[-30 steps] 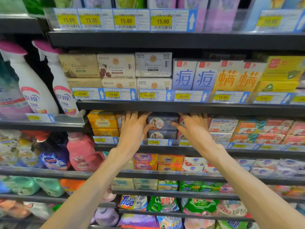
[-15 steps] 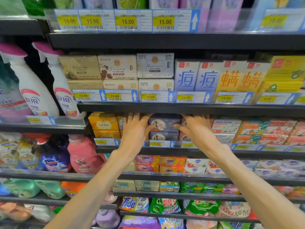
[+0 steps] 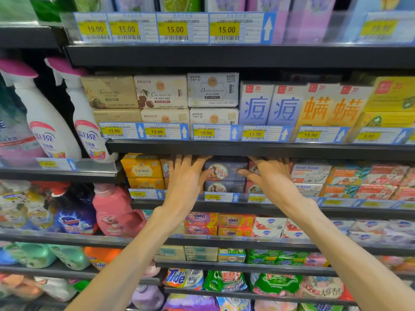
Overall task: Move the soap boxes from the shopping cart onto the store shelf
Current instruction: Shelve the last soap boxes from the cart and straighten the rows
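We find left hand (image 3: pixel 184 180) and right hand (image 3: pixel 272 179), fingers extended, flanking the purple soap box (image 3: pixel 224 170) between them, apparently squaring it on the shelf (image 3: pixel 224 206).

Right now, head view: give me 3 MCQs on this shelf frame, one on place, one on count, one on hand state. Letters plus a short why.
1. Where is the dark blue soap box that both hands flank?
A. on the shelf under the 10.90 tag
B. on the top shelf
C. on the bottom shelf

2. How many 15.00 price tags show on the top rail?
A. two
B. four
C. six

3. How does the left hand lie?
A. clenched in a fist, off the shelf
B. fingers straight, reaching in beside the box
C. hanging low by the Tide bags

Answers: 1 A, the box sits right below the 10.90 tag. 2 B, four yellow 15.00 labels stand in a row. 3 B, its fingers run straight under the shelf edge, as the right hand does on the other side.
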Action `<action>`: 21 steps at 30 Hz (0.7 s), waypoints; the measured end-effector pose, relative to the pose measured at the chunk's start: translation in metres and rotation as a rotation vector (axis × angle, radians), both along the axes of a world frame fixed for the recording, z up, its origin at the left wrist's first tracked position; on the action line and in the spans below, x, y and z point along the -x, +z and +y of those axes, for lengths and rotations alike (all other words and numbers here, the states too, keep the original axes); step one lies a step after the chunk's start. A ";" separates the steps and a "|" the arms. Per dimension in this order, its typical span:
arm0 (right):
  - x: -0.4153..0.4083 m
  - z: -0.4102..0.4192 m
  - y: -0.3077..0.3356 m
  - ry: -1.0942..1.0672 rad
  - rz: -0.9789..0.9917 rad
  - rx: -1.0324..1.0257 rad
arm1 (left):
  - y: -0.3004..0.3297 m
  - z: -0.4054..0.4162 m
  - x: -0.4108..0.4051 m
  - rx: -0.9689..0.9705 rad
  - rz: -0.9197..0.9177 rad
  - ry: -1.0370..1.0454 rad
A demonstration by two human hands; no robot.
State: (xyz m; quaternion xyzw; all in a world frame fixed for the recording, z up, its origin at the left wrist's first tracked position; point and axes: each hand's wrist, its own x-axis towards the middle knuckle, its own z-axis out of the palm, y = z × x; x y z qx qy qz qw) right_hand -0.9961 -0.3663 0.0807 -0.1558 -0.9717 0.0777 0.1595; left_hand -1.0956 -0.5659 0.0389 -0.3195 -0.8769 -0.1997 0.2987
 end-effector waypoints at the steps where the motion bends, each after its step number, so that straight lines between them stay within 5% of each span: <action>1: 0.000 0.000 -0.001 0.002 0.000 -0.013 | -0.001 0.000 0.000 0.002 -0.001 0.001; 21: -0.053 0.062 -0.032 -0.082 0.221 -0.244 | 0.001 0.078 -0.046 0.093 0.087 -0.138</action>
